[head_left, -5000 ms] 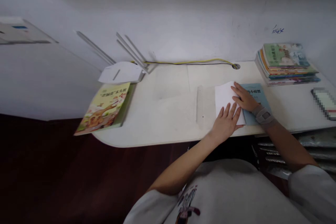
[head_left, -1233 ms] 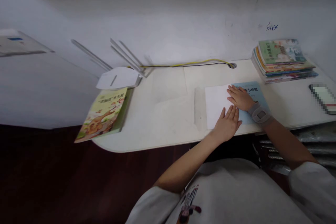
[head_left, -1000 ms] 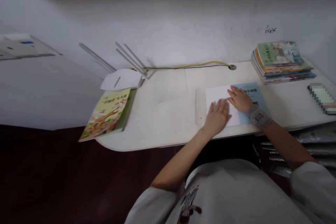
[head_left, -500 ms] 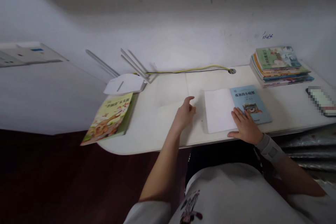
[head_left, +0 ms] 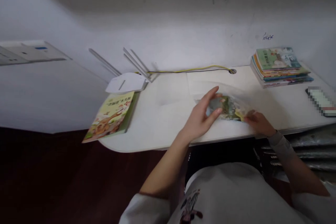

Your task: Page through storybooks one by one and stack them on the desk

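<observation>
A picture book [head_left: 226, 107] lies at the desk's front edge, its pages blurred in mid-turn. Green and dark illustration colours show through the smear. My right hand [head_left: 258, 122] pinches the book's pages at the lower right edge. Over the left part of the same book is my left hand [head_left: 201, 117], thumb and fingers apart; whether it touches the paper I cannot tell. A grey band circles my right wrist.
On the white desk [head_left: 162, 122], a green-covered book [head_left: 111, 117] overhangs the left edge by a white router [head_left: 126, 82]. A stack of books [head_left: 280, 66] stands at the back right, near a phone [head_left: 322, 101]. Cables run along the wall into a hole [head_left: 232, 71].
My right hand has gone from lying flat on the blue page to pinching pages at the right edge. My left hand has moved right, over the book. The pages are now turning.
</observation>
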Demonstrator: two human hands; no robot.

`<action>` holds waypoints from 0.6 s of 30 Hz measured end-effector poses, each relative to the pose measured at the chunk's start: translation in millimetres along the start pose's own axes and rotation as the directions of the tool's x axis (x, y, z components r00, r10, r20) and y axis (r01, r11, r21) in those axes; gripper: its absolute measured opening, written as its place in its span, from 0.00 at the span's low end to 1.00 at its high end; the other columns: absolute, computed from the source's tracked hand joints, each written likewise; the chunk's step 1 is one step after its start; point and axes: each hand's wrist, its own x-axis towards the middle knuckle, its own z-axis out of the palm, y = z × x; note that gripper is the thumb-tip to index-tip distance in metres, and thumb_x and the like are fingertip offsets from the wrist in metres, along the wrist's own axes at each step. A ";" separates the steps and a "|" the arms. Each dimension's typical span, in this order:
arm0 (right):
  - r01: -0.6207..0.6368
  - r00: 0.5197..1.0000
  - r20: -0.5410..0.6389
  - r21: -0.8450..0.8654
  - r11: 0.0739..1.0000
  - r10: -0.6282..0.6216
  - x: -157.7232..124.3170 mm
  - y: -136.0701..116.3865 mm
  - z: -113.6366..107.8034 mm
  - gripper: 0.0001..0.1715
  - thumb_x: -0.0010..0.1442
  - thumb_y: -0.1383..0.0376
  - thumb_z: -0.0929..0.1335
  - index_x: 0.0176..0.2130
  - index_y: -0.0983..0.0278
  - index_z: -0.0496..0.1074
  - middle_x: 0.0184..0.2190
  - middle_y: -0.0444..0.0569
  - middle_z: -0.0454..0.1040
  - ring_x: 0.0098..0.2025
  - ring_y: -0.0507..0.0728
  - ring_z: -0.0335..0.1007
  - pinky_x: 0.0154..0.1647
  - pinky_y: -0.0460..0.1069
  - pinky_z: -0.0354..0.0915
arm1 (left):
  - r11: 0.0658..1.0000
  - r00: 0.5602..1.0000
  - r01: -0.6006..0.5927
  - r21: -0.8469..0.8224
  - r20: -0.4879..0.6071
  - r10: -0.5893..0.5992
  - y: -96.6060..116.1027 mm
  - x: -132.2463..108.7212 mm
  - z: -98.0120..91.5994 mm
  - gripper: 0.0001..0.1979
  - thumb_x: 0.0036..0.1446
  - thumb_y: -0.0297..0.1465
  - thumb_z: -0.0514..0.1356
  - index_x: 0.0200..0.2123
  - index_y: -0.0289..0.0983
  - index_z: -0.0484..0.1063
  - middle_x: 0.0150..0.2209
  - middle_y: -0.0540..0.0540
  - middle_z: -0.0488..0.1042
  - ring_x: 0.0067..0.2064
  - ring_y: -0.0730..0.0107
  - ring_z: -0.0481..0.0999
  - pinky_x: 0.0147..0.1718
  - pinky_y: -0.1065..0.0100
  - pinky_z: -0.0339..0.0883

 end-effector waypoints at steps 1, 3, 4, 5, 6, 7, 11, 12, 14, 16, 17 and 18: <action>-0.061 0.998 0.025 0.072 0.996 0.059 1.8 1.9 -2.7 0.17 0.57 0.55 0.64 0.37 0.65 0.75 0.29 0.47 0.77 0.32 0.58 0.72 0.33 0.51 0.67 | 0.987 0.999 -0.047 0.156 0.019 0.045 -8.5 5.0 9.9 0.30 0.62 0.39 0.54 0.64 0.39 0.51 0.60 0.36 0.65 0.62 0.56 0.62 0.59 0.52 0.56; -0.134 0.990 0.063 0.188 0.973 0.124 5.7 2.2 -7.7 0.21 0.57 0.51 0.65 0.34 0.65 0.74 0.27 0.45 0.75 0.30 0.56 0.70 0.31 0.49 0.65 | 0.883 0.994 -0.104 0.458 0.068 0.082 -27.1 12.7 29.4 0.31 0.62 0.42 0.53 0.65 0.38 0.52 0.65 0.34 0.55 0.67 0.49 0.49 0.62 0.45 0.46; -0.152 0.988 0.057 0.217 0.964 0.143 7.2 0.6 -9.9 0.23 0.57 0.49 0.64 0.33 0.65 0.74 0.26 0.44 0.74 0.29 0.55 0.68 0.30 0.49 0.63 | 0.811 0.993 -0.117 0.573 0.090 0.080 -35.9 15.1 38.1 0.31 0.62 0.43 0.53 0.64 0.38 0.53 0.66 0.34 0.53 0.68 0.47 0.45 0.62 0.43 0.41; -0.164 0.986 0.036 0.226 0.960 0.160 8.4 -2.0 -11.6 0.24 0.57 0.48 0.63 0.30 0.65 0.73 0.23 0.43 0.72 0.28 0.54 0.66 0.29 0.48 0.61 | 0.745 0.992 -0.119 0.657 0.101 0.069 -43.8 16.4 45.7 0.31 0.61 0.44 0.53 0.64 0.39 0.54 0.67 0.35 0.51 0.68 0.46 0.42 0.62 0.41 0.37; -0.174 0.984 0.012 0.222 0.959 0.176 9.0 -5.0 -12.9 0.26 0.57 0.47 0.62 0.27 0.65 0.72 0.21 0.42 0.69 0.26 0.53 0.63 0.27 0.48 0.59 | 0.694 0.993 -0.112 0.711 0.102 0.055 -50.6 17.0 51.8 0.31 0.61 0.45 0.53 0.64 0.40 0.54 0.67 0.35 0.50 0.69 0.46 0.41 0.62 0.39 0.34; -0.181 0.982 -0.011 0.215 0.960 0.188 9.3 -8.0 -13.6 0.27 0.57 0.46 0.62 0.24 0.64 0.70 0.19 0.41 0.65 0.25 0.52 0.60 0.26 0.47 0.57 | 0.664 0.995 -0.099 0.741 0.093 0.045 -56.6 17.0 56.3 0.32 0.61 0.45 0.53 0.65 0.41 0.54 0.67 0.35 0.49 0.69 0.46 0.40 0.62 0.38 0.32; -0.212 0.972 -0.051 0.227 0.950 0.229 7.1 -13.5 -13.3 0.28 0.55 0.45 0.63 0.18 0.63 0.66 0.16 0.40 0.60 0.23 0.51 0.55 0.24 0.47 0.53 | 0.741 0.994 0.027 0.671 -0.095 0.049 -75.6 15.9 59.6 0.40 0.57 0.49 0.56 0.67 0.40 0.48 0.68 0.32 0.46 0.69 0.42 0.38 0.61 0.37 0.30; -0.220 0.970 -0.045 0.246 0.944 0.237 6.3 -12.8 -12.8 0.28 0.54 0.45 0.63 0.19 0.64 0.67 0.16 0.41 0.61 0.23 0.51 0.56 0.24 0.47 0.54 | 0.795 0.979 0.085 0.601 -0.197 0.044 -80.0 15.5 56.8 0.44 0.55 0.51 0.57 0.67 0.39 0.44 0.68 0.31 0.44 0.68 0.42 0.39 0.62 0.37 0.34; -0.230 0.969 -0.028 0.283 0.931 0.247 5.1 -10.3 -12.1 0.27 0.54 0.45 0.64 0.21 0.64 0.70 0.17 0.42 0.64 0.25 0.53 0.60 0.26 0.48 0.57 | 0.912 0.915 0.198 0.360 -0.401 -0.040 -88.4 13.9 47.8 0.51 0.52 0.53 0.59 0.68 0.40 0.34 0.68 0.29 0.40 0.67 0.44 0.48 0.61 0.42 0.47; -0.237 0.967 -0.014 0.302 0.924 0.253 5.3 -8.0 -12.2 0.25 0.54 0.45 0.64 0.23 0.63 0.72 0.19 0.42 0.67 0.28 0.55 0.63 0.27 0.49 0.60 | 0.959 0.859 0.284 0.025 -0.451 -0.242 -95.5 10.2 35.7 0.52 0.51 0.54 0.59 0.68 0.44 0.30 0.67 0.30 0.48 0.60 0.51 0.64 0.54 0.51 0.62; -0.241 0.966 -0.012 0.301 0.923 0.256 5.8 -7.4 -12.6 0.25 0.54 0.46 0.65 0.24 0.63 0.72 0.19 0.43 0.68 0.29 0.55 0.64 0.28 0.49 0.61 | 0.936 0.854 0.326 -0.131 -0.384 -0.352 -98.1 7.6 29.3 0.50 0.51 0.54 0.58 0.68 0.44 0.34 0.64 0.31 0.56 0.55 0.55 0.71 0.50 0.55 0.67; -0.245 0.965 -0.017 0.296 0.923 0.261 6.7 -7.2 -13.2 0.25 0.54 0.46 0.65 0.24 0.63 0.72 0.20 0.43 0.69 0.29 0.56 0.64 0.28 0.49 0.61 | 0.892 0.857 0.377 -0.250 -0.271 -0.439 -100.0 4.8 23.3 0.47 0.51 0.55 0.57 0.67 0.42 0.42 0.59 0.32 0.64 0.49 0.58 0.75 0.46 0.58 0.70</action>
